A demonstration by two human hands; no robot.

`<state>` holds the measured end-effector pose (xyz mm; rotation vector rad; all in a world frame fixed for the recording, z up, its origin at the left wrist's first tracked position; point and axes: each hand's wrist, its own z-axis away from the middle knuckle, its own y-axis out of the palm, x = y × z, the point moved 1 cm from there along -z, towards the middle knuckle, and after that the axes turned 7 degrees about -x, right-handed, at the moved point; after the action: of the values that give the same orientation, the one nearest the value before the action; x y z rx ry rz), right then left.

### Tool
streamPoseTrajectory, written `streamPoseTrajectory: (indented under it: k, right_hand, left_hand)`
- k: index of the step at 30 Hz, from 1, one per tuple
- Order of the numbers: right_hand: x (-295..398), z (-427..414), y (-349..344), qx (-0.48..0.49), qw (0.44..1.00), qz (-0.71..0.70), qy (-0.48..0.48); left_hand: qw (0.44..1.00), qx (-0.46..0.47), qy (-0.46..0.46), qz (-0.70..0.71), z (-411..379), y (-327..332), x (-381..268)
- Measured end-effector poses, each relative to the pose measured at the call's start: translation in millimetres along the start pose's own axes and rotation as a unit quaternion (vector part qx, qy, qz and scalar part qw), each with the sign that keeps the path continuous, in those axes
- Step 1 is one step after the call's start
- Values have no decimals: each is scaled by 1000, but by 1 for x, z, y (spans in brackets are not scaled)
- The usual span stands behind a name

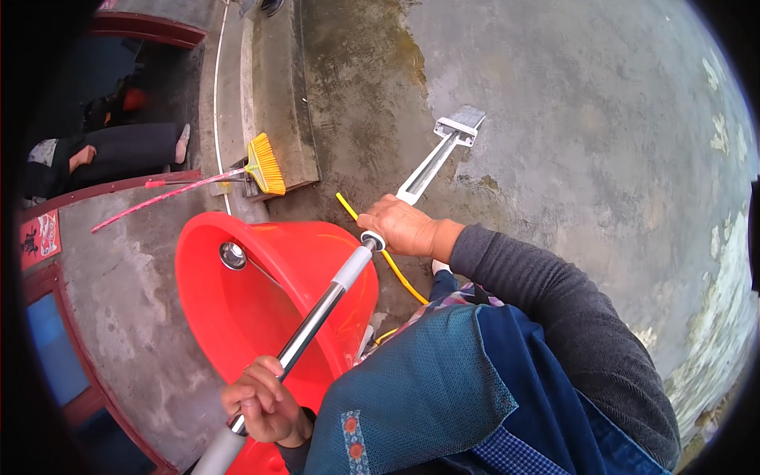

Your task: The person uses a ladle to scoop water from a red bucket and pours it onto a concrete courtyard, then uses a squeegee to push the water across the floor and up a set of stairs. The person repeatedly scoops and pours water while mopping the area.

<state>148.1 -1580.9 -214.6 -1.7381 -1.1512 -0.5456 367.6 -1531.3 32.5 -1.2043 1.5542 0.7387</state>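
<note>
A flat mop with a white plastic head (456, 132) and a steel pole (312, 326) slants across the view, its head over the wet concrete ground. My right hand (404, 222) grips the white plastic part by the collar. Lower down, my left hand (264, 401) has its fingers around the steel pole, just above a grey grip (219, 454). Under the pole stands a large red plastic tub (219, 285), with a round shiny metal thing (233, 256) inside it. A yellow hose (401, 278) runs beneath my right hand and the pole.
A broom with yellow bristles (266, 165) and a pink handle lies across the concrete step edge (297, 119) beside a dustpan. Another person (130, 148) is in the doorway at left, legs and a hand showing. Someone's dark shoe (272, 6) shows at the top.
</note>
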Motion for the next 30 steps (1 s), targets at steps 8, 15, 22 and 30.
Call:
streamPoseTrajectory:
  k: [8, 15, 22, 30]
  right_hand:
    - [18, -14, -11, -26, 999, -44, -10]
    - [35, -27, -19, -122, 987, -101, 31]
    - [34, -27, -42, -49, 994, -91, 27]
    - [36, -29, -51, -93, 991, -84, 37]
  left_hand:
    - [994, -107, 34, -8, -26, 13, -33]
    - [970, 197, 70, 123, -99, 50, -63]
    - [981, 122, 93, 115, -87, 60, -71]
    - [990, 53, 106, 81, -100, 80, -78]
